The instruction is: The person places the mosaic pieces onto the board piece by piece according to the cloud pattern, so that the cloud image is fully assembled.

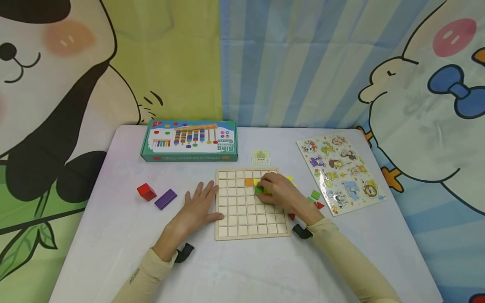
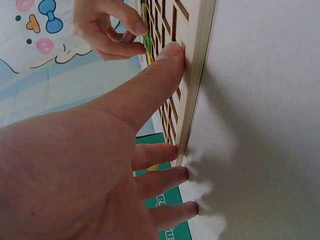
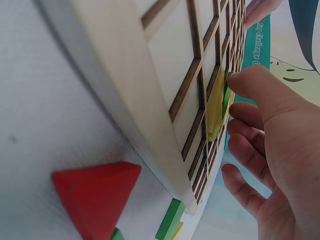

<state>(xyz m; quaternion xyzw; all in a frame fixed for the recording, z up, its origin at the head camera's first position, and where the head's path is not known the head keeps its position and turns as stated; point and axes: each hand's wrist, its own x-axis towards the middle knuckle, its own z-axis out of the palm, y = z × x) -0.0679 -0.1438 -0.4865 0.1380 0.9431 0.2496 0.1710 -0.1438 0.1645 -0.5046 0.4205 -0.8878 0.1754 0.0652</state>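
A wooden grid board (image 1: 242, 221) lies on the white table. My left hand (image 1: 193, 210) has its fingers spread at the board's left side, and its thumb (image 2: 167, 62) rests on the frame. Over the upper right squares, my right hand (image 1: 283, 191) pinches a green tile (image 1: 259, 190) between thumb and fingers, low at the board's surface. Yellow tiles (image 3: 215, 107) sit beside it, partly covered by that hand in the head view. An orange tile (image 1: 249, 182) fills a square just to the left.
Loose green tiles (image 1: 315, 195) and red triangles (image 1: 319, 205) lie right of the board, near an animal sticker sheet (image 1: 342, 172). A pattern card (image 1: 261, 157) and a game box (image 1: 189, 141) are behind. A red block (image 1: 146, 192) and purple block (image 1: 165, 199) stand left.
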